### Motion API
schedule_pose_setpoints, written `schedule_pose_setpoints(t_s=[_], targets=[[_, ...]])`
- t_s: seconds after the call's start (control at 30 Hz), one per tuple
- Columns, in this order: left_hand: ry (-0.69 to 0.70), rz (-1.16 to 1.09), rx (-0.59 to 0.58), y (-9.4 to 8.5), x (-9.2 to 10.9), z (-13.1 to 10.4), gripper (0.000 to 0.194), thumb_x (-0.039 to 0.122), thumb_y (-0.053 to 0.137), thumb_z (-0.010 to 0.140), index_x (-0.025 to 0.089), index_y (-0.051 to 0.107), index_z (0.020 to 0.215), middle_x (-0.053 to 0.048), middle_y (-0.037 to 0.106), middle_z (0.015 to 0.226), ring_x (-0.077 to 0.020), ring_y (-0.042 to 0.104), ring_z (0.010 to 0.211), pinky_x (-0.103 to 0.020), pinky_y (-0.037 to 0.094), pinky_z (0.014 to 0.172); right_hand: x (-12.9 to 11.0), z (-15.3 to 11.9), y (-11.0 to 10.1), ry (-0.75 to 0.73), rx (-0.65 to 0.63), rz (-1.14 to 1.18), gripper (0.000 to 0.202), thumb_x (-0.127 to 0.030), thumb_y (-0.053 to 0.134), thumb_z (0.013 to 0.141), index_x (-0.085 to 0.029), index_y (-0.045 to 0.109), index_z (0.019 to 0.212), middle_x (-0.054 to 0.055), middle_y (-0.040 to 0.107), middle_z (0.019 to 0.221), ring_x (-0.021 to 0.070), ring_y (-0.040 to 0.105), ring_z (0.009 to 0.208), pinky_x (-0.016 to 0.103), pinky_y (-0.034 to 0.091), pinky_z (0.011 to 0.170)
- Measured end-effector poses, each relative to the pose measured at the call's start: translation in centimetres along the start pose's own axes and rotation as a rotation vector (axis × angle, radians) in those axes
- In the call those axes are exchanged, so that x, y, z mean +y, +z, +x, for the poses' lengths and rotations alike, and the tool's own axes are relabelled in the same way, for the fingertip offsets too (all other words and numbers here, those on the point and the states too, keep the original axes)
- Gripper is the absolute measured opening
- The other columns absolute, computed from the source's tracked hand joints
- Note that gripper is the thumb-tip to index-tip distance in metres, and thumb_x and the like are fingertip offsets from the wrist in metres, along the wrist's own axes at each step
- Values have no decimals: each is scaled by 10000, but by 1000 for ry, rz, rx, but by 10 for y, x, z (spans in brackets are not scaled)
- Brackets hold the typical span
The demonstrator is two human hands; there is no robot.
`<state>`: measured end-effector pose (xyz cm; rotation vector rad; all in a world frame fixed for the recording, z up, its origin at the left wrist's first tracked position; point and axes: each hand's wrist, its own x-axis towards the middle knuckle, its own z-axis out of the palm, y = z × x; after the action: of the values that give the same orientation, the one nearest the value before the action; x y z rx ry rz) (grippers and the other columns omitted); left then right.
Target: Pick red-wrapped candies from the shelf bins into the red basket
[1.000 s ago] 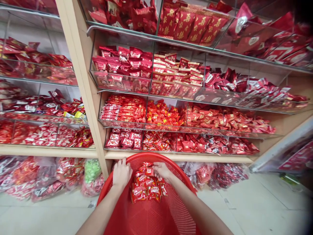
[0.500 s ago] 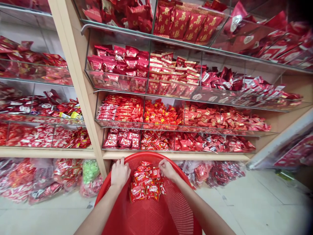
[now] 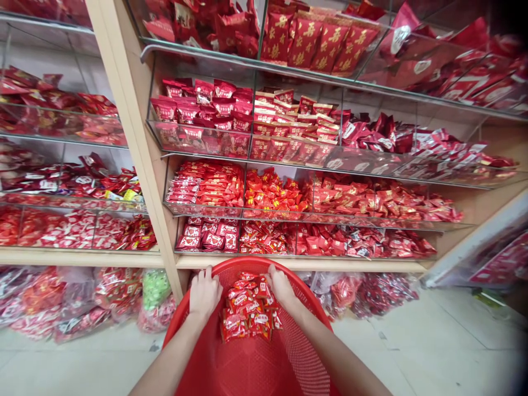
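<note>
A large red plastic basket [image 3: 247,374] stands in front of the shelves, tilted so its inside shows. Red candy packets [image 3: 243,308] lie in a pile toward its far side. My left hand [image 3: 205,291] grips the basket's far left rim, fingers curled over it. My right hand [image 3: 281,285] is at the right edge of the pile, inside the far right rim; its fingers are bent against a small red packet.
Glass-fronted shelves [image 3: 313,157] full of red packets rise ahead. A wooden upright [image 3: 136,132] divides them from shelves on the left. Clear bags of packets [image 3: 117,291] sit on the tiled floor [image 3: 396,341] beneath.
My right hand has shifted slightly, its fingers now beside a packet at the pile's right edge. My left hand stays on the rim. The view has shifted a little.
</note>
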<state>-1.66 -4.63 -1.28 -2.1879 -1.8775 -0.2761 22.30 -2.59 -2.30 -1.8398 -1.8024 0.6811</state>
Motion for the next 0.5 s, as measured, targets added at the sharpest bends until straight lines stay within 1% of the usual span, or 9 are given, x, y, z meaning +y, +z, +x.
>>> schedule_pose_setpoints(t_s=[0.1,0.17,0.23,0.3,0.33,0.37,0.43,0.5], targets=[[3,-5,-2,0,-1,0,297,244,390,827,156,663,908,-136,529,1217,-252,481,1002,-382,360,819,-7,-10,-7,10,-2,-229,203,-273,388,908,-168,533,1002,105,652,879,188,625,819,260,412,695],[0,-11,-7,-1,-1,-1,295,245,394,826,153,662,910,-140,525,1222,-252,478,1006,-383,358,824,-10,-17,-11,-16,-20,-367,264,-336,388,912,-168,544,1043,131,631,992,216,623,899,291,425,738],[-7,-19,-19,-2,-1,0,291,243,398,824,154,663,902,-141,527,1216,-253,477,1010,-384,355,830,-11,-24,-15,-72,-82,-446,343,-418,474,864,-178,544,1098,136,588,1098,245,611,959,321,438,769],[-12,-23,-23,-2,0,0,292,243,398,824,157,667,898,-139,525,1220,-253,477,1015,-385,353,837,-9,-29,-16,-120,-173,-489,502,-446,618,759,-193,517,1180,136,535,1189,278,580,1034,346,443,808],[-13,-22,-20,-3,0,0,296,244,395,825,159,669,898,-137,523,1226,-253,478,1015,-386,353,839,-7,-32,-16,-133,-208,-501,585,-422,670,715,-202,492,1227,135,511,1226,287,557,1075,353,439,836],[-12,-20,-15,-3,1,0,300,245,392,826,160,670,898,-135,519,1233,-253,479,1014,-386,354,840,-5,-33,-16,-142,-229,-510,641,-381,695,697,-209,462,1269,134,493,1253,287,533,1113,354,430,866],[-12,-18,-10,-3,1,0,304,248,389,828,162,671,900,-132,518,1240,-253,482,1011,-384,356,837,-1,-35,-15,-163,-236,-512,650,-300,669,732,-217,416,1325,130,482,1274,267,500,1161,344,403,921],[-12,-18,-15,-3,1,0,299,248,390,827,164,668,899,-132,527,1227,-255,483,1010,-383,357,831,4,-35,-14,-197,-229,-491,596,-259,606,787,-219,400,1345,131,493,1271,248,493,1172,333,383,949]])
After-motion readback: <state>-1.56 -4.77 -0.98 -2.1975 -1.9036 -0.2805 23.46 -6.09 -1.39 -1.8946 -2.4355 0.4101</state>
